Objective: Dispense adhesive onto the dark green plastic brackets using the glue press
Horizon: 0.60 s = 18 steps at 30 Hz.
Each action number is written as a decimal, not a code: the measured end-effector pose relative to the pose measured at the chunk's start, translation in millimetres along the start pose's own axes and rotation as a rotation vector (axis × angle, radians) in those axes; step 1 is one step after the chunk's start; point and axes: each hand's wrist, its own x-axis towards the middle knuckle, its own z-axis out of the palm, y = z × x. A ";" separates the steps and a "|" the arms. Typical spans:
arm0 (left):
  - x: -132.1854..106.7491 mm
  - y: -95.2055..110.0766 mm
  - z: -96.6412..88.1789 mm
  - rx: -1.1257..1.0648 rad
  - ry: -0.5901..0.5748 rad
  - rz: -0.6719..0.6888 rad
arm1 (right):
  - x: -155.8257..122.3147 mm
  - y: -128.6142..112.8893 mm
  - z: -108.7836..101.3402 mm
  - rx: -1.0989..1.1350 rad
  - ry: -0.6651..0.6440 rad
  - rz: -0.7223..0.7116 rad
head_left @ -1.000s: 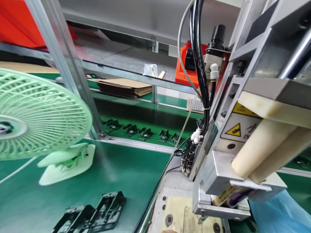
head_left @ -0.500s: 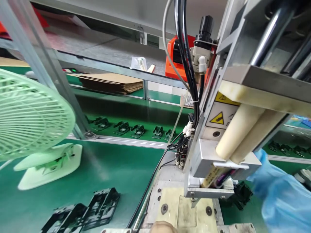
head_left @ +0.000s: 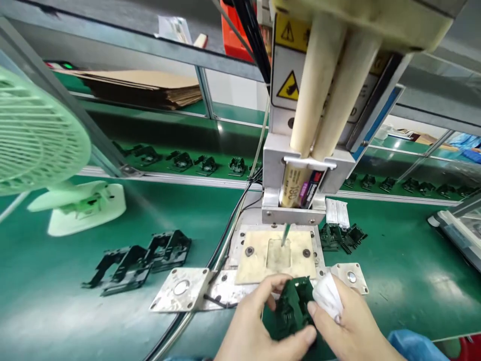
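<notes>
Both of my hands hold a small dark plastic part (head_left: pixel 292 309) just in front of a beige fixture plate (head_left: pixel 277 253). My left hand (head_left: pixel 251 326) grips its left side with thumb and fingers. My right hand (head_left: pixel 347 326) pinches its right side and also holds a white cloth (head_left: pixel 327 296). Above the plate hangs a dispensing machine (head_left: pixel 300 165) with a thin nozzle (head_left: pixel 285 234) pointing down at the plate's recess.
Black plastic parts (head_left: pixel 139 258) lie on the green mat to the left, more (head_left: pixel 340 236) right of the machine. A green fan (head_left: pixel 41 150) stands at left. A conveyor (head_left: pixel 195 163) behind carries several parts. Cables (head_left: pixel 229 230) run down beside the plate.
The view has tilted down and shifted right. Both hands have come into view at the bottom, holding the dark part and the cloth in front of the fixture plate.
</notes>
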 end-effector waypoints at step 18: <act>81.3 -29.6 -37.3 -0.162 -0.213 -0.095 | -45.6 75.8 -35.7 0.077 0.662 0.543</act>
